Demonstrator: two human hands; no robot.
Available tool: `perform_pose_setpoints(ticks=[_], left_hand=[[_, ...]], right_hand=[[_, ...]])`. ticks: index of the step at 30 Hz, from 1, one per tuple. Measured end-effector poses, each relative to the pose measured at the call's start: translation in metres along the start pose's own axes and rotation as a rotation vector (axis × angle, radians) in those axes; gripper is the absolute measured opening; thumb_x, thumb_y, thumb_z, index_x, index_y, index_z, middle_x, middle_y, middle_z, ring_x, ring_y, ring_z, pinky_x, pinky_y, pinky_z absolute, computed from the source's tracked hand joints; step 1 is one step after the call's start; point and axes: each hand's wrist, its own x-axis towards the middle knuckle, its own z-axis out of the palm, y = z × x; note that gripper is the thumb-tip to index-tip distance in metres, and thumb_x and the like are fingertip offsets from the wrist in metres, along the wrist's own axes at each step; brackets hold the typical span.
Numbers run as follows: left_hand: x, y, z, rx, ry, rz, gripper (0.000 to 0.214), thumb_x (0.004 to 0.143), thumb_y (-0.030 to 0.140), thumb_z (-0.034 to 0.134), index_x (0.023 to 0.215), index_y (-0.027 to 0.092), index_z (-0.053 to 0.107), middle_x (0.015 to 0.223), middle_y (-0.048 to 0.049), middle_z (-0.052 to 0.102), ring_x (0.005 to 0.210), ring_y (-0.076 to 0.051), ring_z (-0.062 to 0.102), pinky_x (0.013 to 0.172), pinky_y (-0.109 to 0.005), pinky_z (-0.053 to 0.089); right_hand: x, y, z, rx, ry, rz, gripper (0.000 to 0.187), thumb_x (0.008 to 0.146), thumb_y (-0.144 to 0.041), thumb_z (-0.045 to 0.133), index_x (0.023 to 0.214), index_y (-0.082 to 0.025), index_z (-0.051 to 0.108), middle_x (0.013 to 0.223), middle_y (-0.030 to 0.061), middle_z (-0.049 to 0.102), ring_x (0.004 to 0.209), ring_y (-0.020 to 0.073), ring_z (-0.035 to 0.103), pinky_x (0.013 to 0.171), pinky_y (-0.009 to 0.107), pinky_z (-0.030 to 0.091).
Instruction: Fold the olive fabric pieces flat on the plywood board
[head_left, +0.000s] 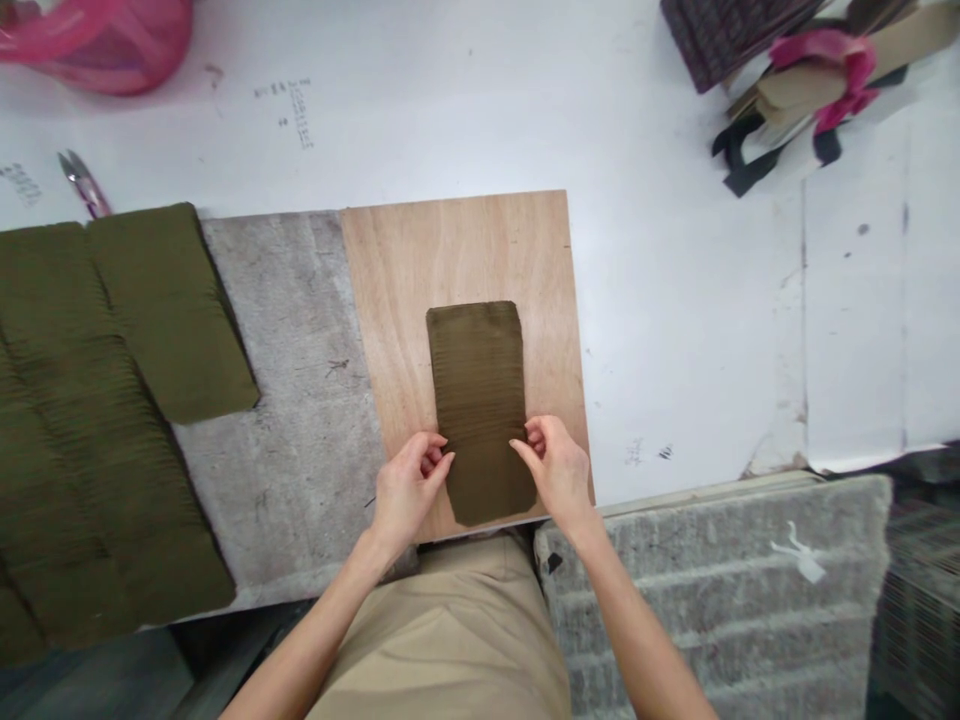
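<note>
White tabletop [487,120]; grey mat [300,350] beside wooden board [465,250]. Olive fabric piece [480,390] flat on board's near part, before me. My left hand [409,485] pinches its left edge, my right hand [561,472] its right edge. More olive pieces [82,460] at left; snips [84,185] just beyond.

A person's bare left hand [409,482] and bare right hand [559,470] touch a dark olive, rectangular ribbed fabric piece [480,390] at its eight and four o'clock edges, upon a square pale wooden board [397,270]. Olive fabric panels [82,460] lie at nine o'clock; a pink plastic container [127,50], ten.
</note>
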Motion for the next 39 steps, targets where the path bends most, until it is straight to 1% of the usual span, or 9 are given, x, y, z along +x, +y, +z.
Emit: perform_pose_setpoints(ticks=[2,5,8,12,15,17,23,39], left_hand=[[0.0,0.0,0.0,0.004,-0.003,0.001,0.013,0.084,0.027,0.057,0.095,0.021,0.056,0.073,0.0045,0.058,0.056,-0.008,0.053,0.057,-0.02,0.043],[0.001,0.001,-0.001,0.0,-0.013,-0.002,0.013,0.084,0.027,0.057,0.096,0.021,0.055,0.072,0.0046,0.058,0.056,-0.008,0.053,0.057,-0.02,0.043],[0.0,0.002,-0.002,-0.013,-0.026,-0.005,0.015,0.084,0.027,0.058,0.097,0.021,0.055,0.073,0.0045,0.057,0.057,-0.009,0.053,0.057,-0.021,0.043],[0.0,0.003,-0.003,-0.011,-0.03,-0.011,0.016,0.082,0.025,0.059,0.097,0.021,0.055,0.074,0.0047,0.057,0.058,-0.008,0.053,0.058,-0.021,0.042],[0.0,0.003,-0.004,-0.003,-0.031,-0.015,0.016,0.082,0.024,0.06,0.097,0.021,0.055,0.074,0.005,0.056,0.058,-0.008,0.053,0.058,-0.021,0.042],[0.0,0.003,-0.004,-0.006,-0.033,-0.013,0.016,0.082,0.025,0.06,0.097,0.021,0.055,0.074,0.0052,0.056,0.057,-0.008,0.052,0.057,-0.021,0.042],[0.0,0.005,-0.004,-0.006,-0.033,-0.011,0.015,0.083,0.028,0.059,0.096,0.021,0.055,0.074,0.0049,0.056,0.057,-0.008,0.053,0.057,-0.021,0.042],[0.0,0.004,-0.002,0.01,-0.018,0.004,0.014,0.084,0.028,0.055,0.096,0.021,0.054,0.074,0.0036,0.057,0.057,-0.009,0.053,0.057,-0.022,0.043]], right_hand=[[-0.001,0.001,-0.001,-0.014,-0.002,-0.055,0.014,0.087,-0.03,0.06,0.098,-0.022,0.056,0.093,0.0012,0.06,0.073,0.0128,0.059,0.066,0.023,0.043],[-0.001,0.001,-0.003,-0.043,-0.035,-0.108,0.012,0.087,-0.026,0.06,0.099,-0.024,0.058,0.097,0.0011,0.059,0.077,0.0133,0.059,0.07,0.024,0.044],[0.002,0.0,-0.004,-0.04,-0.058,-0.114,0.009,0.087,-0.025,0.06,0.095,-0.024,0.058,0.095,0.0005,0.059,0.079,0.0135,0.059,0.071,0.025,0.044],[0.007,0.0,-0.006,-0.055,-0.102,-0.111,0.005,0.086,-0.025,0.061,0.087,-0.023,0.057,0.086,-0.0007,0.059,0.075,0.0132,0.058,0.067,0.024,0.043],[0.009,-0.001,-0.008,-0.087,-0.137,-0.126,0.008,0.086,-0.027,0.061,0.081,-0.022,0.056,0.082,-0.0014,0.058,0.072,0.0129,0.057,0.064,0.024,0.041],[0.009,-0.001,-0.009,-0.092,-0.149,-0.141,0.009,0.088,-0.027,0.06,0.081,-0.022,0.056,0.082,-0.0011,0.058,0.072,0.0129,0.057,0.064,0.024,0.041],[0.008,-0.001,-0.009,-0.07,-0.149,-0.158,0.009,0.091,-0.027,0.054,0.084,-0.022,0.057,0.084,-0.0002,0.059,0.076,0.0136,0.057,0.068,0.024,0.041],[0.008,-0.004,-0.009,-0.086,-0.107,-0.147,0.014,0.093,-0.03,0.05,0.082,-0.022,0.056,0.083,0.0003,0.06,0.074,0.0137,0.057,0.066,0.025,0.04]])
